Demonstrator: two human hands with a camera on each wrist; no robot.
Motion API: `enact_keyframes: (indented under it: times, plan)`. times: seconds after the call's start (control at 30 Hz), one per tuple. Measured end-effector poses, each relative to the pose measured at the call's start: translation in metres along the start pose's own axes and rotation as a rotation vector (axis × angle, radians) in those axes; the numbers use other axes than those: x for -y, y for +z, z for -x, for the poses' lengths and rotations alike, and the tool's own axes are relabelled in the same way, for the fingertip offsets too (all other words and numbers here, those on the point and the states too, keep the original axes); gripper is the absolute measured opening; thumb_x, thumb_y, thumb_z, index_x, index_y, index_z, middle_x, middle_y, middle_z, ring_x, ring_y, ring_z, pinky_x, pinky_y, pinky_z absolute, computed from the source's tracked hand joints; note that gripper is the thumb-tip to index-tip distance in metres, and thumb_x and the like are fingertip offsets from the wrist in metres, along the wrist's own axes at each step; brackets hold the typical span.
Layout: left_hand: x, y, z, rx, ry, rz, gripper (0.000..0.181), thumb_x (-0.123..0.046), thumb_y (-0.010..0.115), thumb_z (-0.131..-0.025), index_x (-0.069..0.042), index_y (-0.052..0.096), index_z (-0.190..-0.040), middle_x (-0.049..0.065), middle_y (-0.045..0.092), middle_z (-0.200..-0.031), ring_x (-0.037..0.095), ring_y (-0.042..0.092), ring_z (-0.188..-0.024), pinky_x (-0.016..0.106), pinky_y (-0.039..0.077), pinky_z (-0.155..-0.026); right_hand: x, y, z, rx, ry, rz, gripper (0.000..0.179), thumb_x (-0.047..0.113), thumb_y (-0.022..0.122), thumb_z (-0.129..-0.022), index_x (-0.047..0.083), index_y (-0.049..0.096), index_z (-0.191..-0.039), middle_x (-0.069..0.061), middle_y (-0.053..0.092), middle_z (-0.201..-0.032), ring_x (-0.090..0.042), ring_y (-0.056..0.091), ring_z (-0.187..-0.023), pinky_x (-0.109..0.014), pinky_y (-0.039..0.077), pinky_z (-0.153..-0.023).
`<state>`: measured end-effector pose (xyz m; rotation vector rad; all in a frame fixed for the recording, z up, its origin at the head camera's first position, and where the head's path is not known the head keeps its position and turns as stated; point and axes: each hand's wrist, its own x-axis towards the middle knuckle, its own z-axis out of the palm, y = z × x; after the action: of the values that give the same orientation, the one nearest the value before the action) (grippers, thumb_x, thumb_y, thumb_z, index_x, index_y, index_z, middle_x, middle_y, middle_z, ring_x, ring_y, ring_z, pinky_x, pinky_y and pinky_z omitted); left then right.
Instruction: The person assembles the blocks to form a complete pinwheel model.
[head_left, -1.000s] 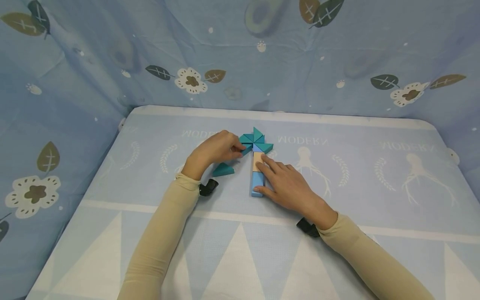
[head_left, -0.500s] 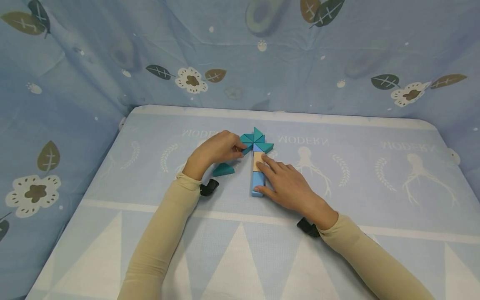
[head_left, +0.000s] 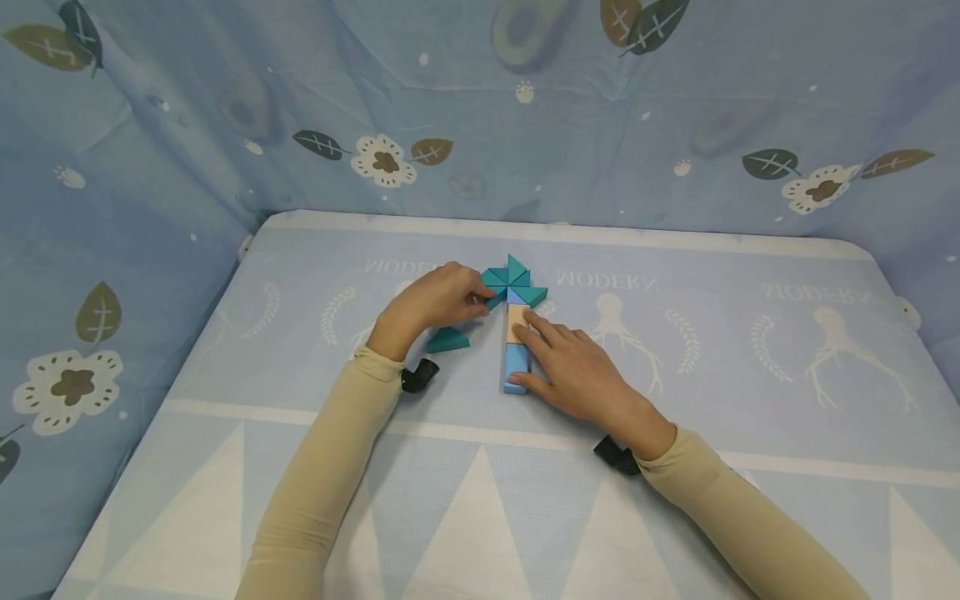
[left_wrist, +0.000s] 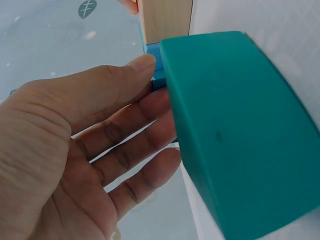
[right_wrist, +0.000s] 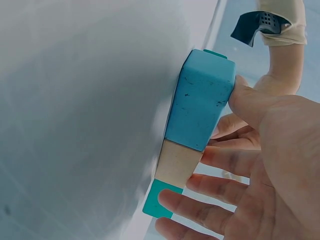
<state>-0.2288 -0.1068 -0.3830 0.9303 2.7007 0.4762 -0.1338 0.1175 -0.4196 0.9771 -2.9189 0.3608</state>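
Teal and blue triangular blocks form a pinwheel near the middle of the table. My left hand pinches a blue triangular block at the pinwheel's lower left between thumb and fingertips. Below the pinwheel runs a stem: a natural wood block, then a blue rectangular block. Along the stem's right side lies my right hand, fingers extended, index and middle fingertips on the wood block and thumb on the blue block. A loose teal block sits just below my left hand.
The table carries a pale blue cover with white triangles and printed lettering. Behind it and on the left hangs a blue curtain with flowers and leaves. A black wrist camera juts from under my left cuff, close to the loose block.
My left hand and the blue triangular block it pinches edge slightly right, toward the pinwheel's centre. The right hand stays where it was on the stem.
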Motion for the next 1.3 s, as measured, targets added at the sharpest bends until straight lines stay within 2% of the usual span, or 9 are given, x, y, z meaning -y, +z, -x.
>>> enact_keyframes:
  times: [0.77,1.3]
  plan:
    - [-0.0011,-0.0018,0.0015,0.004,-0.02,0.007,0.035,-0.017,0.069,-0.092,-0.007,0.067,-0.125,0.009,0.071,-0.116,0.018,0.069,-0.096,0.032,0.056,-0.085,0.0004,-0.0001,-0.0011,-0.007,-0.024,0.038,0.07,0.052,0.059,-0.093,0.008,0.046,-0.146,-0.014,0.037,-0.156,-0.032,0.048,-0.134,-0.052,0.045,-0.101]
    - [-0.0031,-0.0022,0.0011,0.0,-0.025,0.016,0.034,-0.016,0.069,-0.092,-0.006,0.067,-0.124,0.009,0.071,-0.118,0.018,0.069,-0.098,0.033,0.056,-0.088,0.0003,-0.0001,0.0003,0.0,-0.012,0.045,0.071,0.053,0.06,-0.092,0.009,0.046,-0.147,-0.012,0.036,-0.157,-0.031,0.047,-0.135,-0.052,0.044,-0.102]
